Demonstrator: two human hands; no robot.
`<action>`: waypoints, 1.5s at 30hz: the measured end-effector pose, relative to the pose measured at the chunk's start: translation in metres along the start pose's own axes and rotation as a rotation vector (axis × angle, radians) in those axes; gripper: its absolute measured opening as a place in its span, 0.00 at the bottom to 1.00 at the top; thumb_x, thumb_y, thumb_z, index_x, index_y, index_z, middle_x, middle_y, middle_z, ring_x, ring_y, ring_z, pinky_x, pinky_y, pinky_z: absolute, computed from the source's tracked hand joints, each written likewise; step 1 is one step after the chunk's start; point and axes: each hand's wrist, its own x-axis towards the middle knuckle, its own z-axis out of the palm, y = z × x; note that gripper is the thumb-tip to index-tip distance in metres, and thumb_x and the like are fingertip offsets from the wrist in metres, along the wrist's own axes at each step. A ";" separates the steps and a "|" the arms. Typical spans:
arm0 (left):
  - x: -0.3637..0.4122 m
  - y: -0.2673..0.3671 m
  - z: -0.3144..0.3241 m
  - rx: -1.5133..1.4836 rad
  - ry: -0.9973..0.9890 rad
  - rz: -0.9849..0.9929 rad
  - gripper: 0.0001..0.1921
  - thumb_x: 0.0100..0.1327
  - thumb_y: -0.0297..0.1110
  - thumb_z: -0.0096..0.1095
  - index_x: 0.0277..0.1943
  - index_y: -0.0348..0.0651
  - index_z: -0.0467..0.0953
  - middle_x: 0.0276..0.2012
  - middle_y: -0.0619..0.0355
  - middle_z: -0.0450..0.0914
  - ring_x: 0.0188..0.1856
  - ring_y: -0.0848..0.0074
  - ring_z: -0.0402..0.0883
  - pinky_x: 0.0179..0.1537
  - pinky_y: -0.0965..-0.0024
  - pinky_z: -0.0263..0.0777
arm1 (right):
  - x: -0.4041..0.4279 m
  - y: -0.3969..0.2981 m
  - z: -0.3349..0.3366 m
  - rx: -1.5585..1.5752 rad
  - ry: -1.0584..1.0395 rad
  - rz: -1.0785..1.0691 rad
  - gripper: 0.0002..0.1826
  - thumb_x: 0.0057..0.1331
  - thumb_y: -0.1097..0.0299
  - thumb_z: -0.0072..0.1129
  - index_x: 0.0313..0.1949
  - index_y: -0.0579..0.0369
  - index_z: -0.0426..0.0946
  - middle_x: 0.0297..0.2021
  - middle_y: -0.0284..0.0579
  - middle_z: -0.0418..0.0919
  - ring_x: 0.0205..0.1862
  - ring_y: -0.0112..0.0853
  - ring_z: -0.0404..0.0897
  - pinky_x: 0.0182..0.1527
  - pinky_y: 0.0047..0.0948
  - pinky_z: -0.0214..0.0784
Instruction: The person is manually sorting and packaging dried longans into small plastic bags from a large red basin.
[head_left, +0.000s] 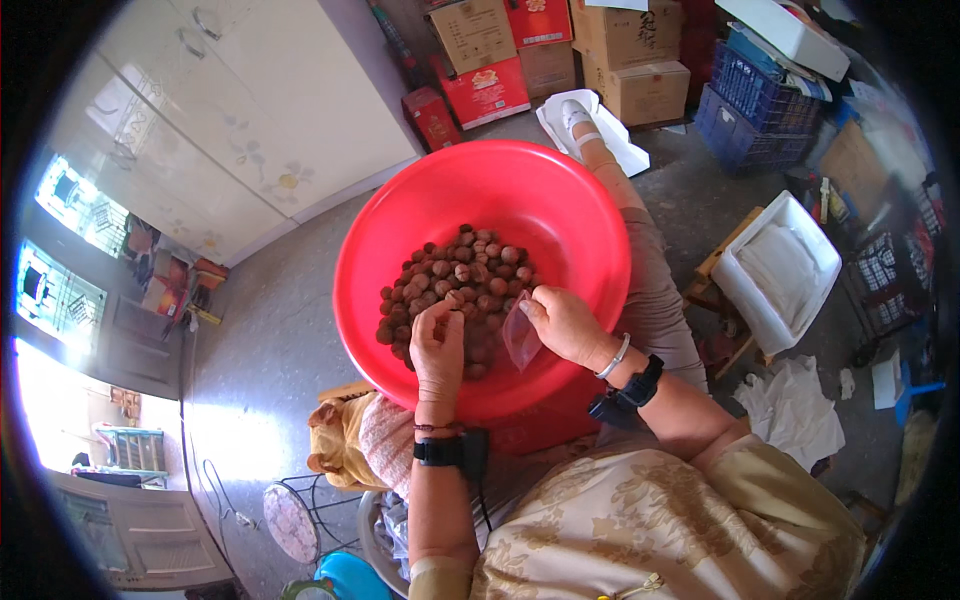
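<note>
A large red plastic basin (570, 195) rests before me, holding a heap of brown walnuts (469, 274). Over the heap's near edge, my left hand (437, 341) has its fingertips pinched together at a walnut (454, 298); the curled fingers hide part of the contact. My right hand (559, 319), at the basin's right side, grips the upper edge of a small clear plastic bag (519, 334). The bag hangs over the basin beside the walnuts. Whether anything lies inside the bag I cannot tell.
White cabinets (247, 97) stand at the upper left and cardboard boxes (649, 90) beyond the basin. A white foam box (817, 274) sits on a wooden support at the right, with blue crates (757, 112) behind. A round-topped stool (291, 523) stands at the lower left.
</note>
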 end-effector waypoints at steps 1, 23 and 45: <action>0.001 0.001 -0.002 -0.011 0.056 0.006 0.11 0.65 0.28 0.70 0.49 0.41 0.84 0.40 0.57 0.83 0.38 0.75 0.81 0.41 0.72 0.77 | 0.000 0.002 0.000 0.005 0.001 0.002 0.16 0.73 0.61 0.58 0.31 0.61 0.73 0.28 0.61 0.79 0.32 0.60 0.80 0.36 0.57 0.71; 0.003 -0.037 -0.064 1.034 -0.335 -0.007 0.09 0.61 0.29 0.59 0.42 0.48 0.84 0.42 0.50 0.82 0.49 0.54 0.82 0.49 0.53 0.76 | 0.001 -0.002 -0.006 -0.014 -0.057 0.041 0.15 0.72 0.62 0.58 0.31 0.61 0.75 0.30 0.61 0.80 0.36 0.59 0.81 0.39 0.55 0.72; -0.011 -0.012 -0.078 -0.505 -0.182 -0.380 0.19 0.72 0.21 0.58 0.65 0.34 0.73 0.50 0.58 0.81 0.48 0.75 0.80 0.53 0.71 0.77 | 0.002 -0.001 -0.006 0.010 -0.066 0.038 0.15 0.71 0.62 0.59 0.32 0.61 0.76 0.29 0.62 0.80 0.35 0.59 0.81 0.38 0.56 0.72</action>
